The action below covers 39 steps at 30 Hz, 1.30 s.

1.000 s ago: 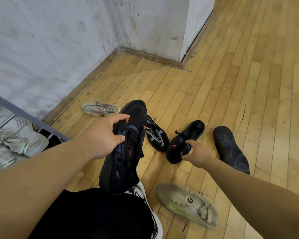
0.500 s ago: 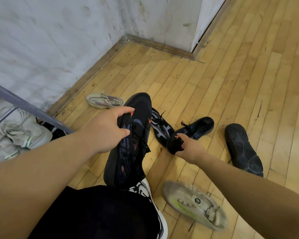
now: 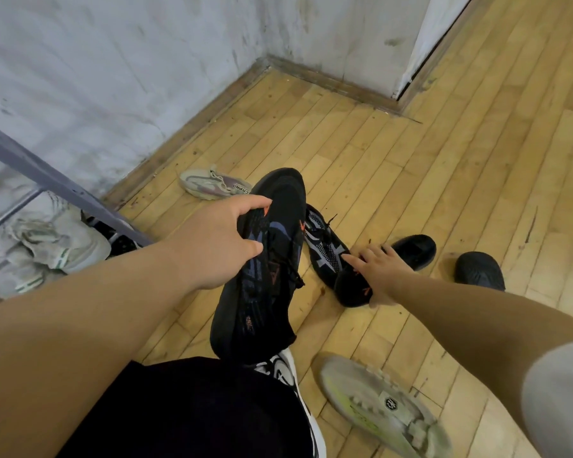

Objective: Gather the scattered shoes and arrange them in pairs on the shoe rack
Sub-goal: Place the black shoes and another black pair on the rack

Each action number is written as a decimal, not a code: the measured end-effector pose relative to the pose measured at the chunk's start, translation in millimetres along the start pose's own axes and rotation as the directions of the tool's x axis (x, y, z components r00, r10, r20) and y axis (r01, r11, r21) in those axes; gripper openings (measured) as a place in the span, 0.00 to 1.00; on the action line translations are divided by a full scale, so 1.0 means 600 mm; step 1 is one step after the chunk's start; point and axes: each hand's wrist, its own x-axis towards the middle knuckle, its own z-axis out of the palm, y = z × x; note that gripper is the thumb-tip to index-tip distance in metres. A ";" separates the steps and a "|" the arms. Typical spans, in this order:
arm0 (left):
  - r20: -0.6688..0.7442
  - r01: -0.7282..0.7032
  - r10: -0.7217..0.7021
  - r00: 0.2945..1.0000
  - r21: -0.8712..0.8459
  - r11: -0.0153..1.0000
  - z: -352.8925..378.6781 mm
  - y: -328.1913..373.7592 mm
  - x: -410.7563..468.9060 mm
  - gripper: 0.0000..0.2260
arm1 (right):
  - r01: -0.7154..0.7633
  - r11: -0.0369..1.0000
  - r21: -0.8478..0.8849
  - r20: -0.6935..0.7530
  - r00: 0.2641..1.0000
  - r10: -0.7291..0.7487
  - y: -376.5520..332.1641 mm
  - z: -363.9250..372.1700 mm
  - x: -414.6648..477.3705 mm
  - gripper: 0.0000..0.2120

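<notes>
Your left hand (image 3: 212,246) out front, fingers curled round the black shoe (image 3: 262,276), toe pointing away, clear of the floor (image 3: 444,180), your right hand (image 3: 377,276) stretched down, fingers spread flat on its mate (image 3: 414,249) lying there, rack (image 3: 47,180) at far left.

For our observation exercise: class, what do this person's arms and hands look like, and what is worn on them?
The left forearm and right forearm are bare. The left hand and right hand wear no gloves, and no watch or rings show. A pale grey short sleeve covers the right upper arm.
</notes>
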 end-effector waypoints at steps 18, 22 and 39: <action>-0.539 -0.188 -0.004 0.842 -0.301 0.935 -0.180 0.017 -0.159 0.27 | 0.310 0.586 0.749 -0.563 0.764 0.316 -0.179 -0.367 -0.133 0.40; -0.673 -0.241 -0.029 0.739 -0.305 0.921 -0.265 -0.012 -0.273 0.27 | 0.478 0.635 0.607 -0.722 0.665 0.189 -0.260 -0.507 -0.153 0.35; -0.849 -0.288 -0.357 0.389 -0.481 0.828 -0.403 -0.270 -0.572 0.28 | 0.686 0.442 0.577 -0.731 0.676 -0.094 -0.680 -0.799 -0.176 0.33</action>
